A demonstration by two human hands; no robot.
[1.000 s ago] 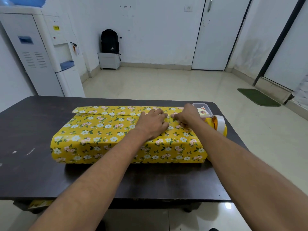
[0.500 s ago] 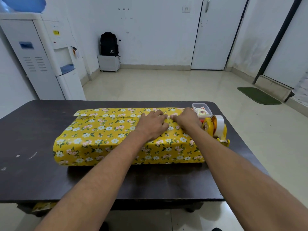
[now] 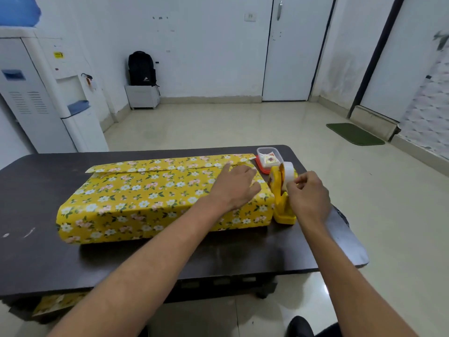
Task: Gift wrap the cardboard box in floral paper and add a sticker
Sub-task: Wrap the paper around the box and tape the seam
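Observation:
A long flat box wrapped in yellow floral paper (image 3: 136,198) lies on the dark table (image 3: 36,259). A loose paper flap (image 3: 155,164) runs along its far edge. My left hand (image 3: 234,188) presses flat on the paper near the box's right end, fingers spread. My right hand (image 3: 307,197) is at the yellow tape dispenser (image 3: 283,203) just right of the box, fingertips pinching at the white tape roll (image 3: 289,172). A small clear container (image 3: 268,158) with stickers or cards sits on a red lid behind the dispenser.
A white water dispenser (image 3: 43,98) stands at the left wall. A black backpack (image 3: 141,69) on a white box is by the far wall. A green mat (image 3: 354,133) lies on the floor at right. Floral paper scrap (image 3: 58,304) shows under the table.
My right hand left the top of the box and moved right to the tape dispenser. The left hand stayed pressing on the paper. The view tilted down slightly.

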